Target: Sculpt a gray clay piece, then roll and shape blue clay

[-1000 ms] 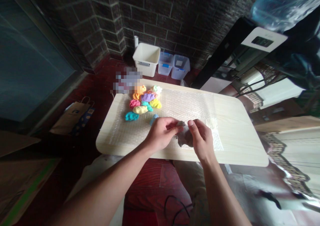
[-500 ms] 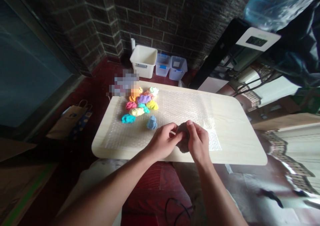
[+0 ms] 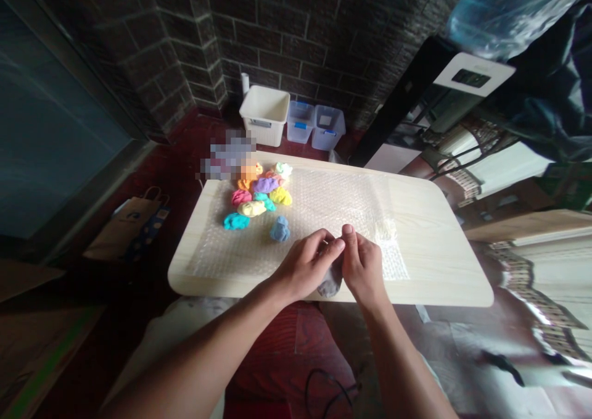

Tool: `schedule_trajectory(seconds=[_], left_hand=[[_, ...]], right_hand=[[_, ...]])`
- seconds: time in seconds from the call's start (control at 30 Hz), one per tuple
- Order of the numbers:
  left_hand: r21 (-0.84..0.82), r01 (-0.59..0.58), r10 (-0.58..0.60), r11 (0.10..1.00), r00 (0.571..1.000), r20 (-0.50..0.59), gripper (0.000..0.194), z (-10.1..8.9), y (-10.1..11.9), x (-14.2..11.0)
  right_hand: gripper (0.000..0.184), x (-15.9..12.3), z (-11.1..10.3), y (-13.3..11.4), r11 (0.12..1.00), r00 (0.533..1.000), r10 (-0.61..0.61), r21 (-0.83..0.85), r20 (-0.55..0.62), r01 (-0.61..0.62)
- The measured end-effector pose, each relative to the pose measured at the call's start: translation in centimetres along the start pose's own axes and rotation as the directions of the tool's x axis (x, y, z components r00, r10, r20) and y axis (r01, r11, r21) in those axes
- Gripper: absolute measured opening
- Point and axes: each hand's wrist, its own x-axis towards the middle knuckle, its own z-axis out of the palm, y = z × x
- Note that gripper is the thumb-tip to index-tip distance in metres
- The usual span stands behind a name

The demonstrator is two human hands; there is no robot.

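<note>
Both hands work over the near edge of the table on a soft dark grey lump (image 3: 330, 283), which could be clay or cloth. My left hand (image 3: 311, 260) curls around its upper left side, thumb pointing to the right. My right hand (image 3: 362, 260) closes on it from the other side, thumb raised. The fingers cover much of the lump, and its lower end shows between the hands. A blue-grey lump (image 3: 280, 228) lies just left of my left hand. Beyond it sits a cluster of lumps, among them a teal one (image 3: 236, 221), a yellow one (image 3: 280, 195) and a purple one (image 3: 266, 185).
Bubble wrap (image 3: 333, 194) covers much of the pale wooden table (image 3: 444, 252). A small white piece (image 3: 386, 229) lies on its right side. Behind the table stand a white bin (image 3: 264, 115) and two clear boxes (image 3: 300, 123). A paper bag (image 3: 124, 224) rests on the floor at left.
The grey lump has turned and now hangs lower between my hands. My left thumb has moved up and right, close to the right thumb.
</note>
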Motion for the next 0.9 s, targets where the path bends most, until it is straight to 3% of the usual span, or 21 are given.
schedule_trajectory(seconds=[0.17,0.3,0.4,0.53,0.67,0.8,0.9], left_hand=[[0.296,-0.094,0.112,0.951,0.993,-0.044,0.041,0.2,0.1,-0.1],[0.271,-0.102,0.122,0.957,0.991,-0.056,0.041,0.3,0.3,0.1],[0.158,-0.08,0.089,0.984,0.995,-0.051,0.044,0.3,0.4,0.2],[0.008,-0.054,0.054,0.999,0.998,-0.036,0.042,0.2,0.1,0.4],[0.098,-0.091,0.097,0.991,0.993,-0.066,0.039,0.1,0.1,0.5],[0.238,-0.118,0.15,0.964,0.981,-0.121,0.039,0.3,0.4,0.4],[0.224,-0.107,0.141,0.969,0.979,-0.144,0.041,0.4,0.6,0.2]], right_hand=[[0.068,0.0,0.1,0.1,0.997,0.997,0.06,0.035,0.051,-0.062],[0.067,0.2,0.2,-0.1,0.992,0.997,0.06,0.11,0.046,-0.064],[0.066,0.1,0.3,-0.2,0.998,0.999,0.024,0.063,-0.022,-0.023],[0.067,-0.3,0.2,0.0,0.999,1.0,0.007,0.036,0.01,-0.007],[0.064,-0.6,0.5,0.0,0.999,0.998,0.024,0.031,0.05,-0.025],[0.056,-0.8,1.2,-0.4,0.996,1.0,0.004,0.09,-0.011,-0.003],[0.056,-0.9,1.4,-0.6,0.993,0.999,-0.002,0.115,-0.045,0.007]])
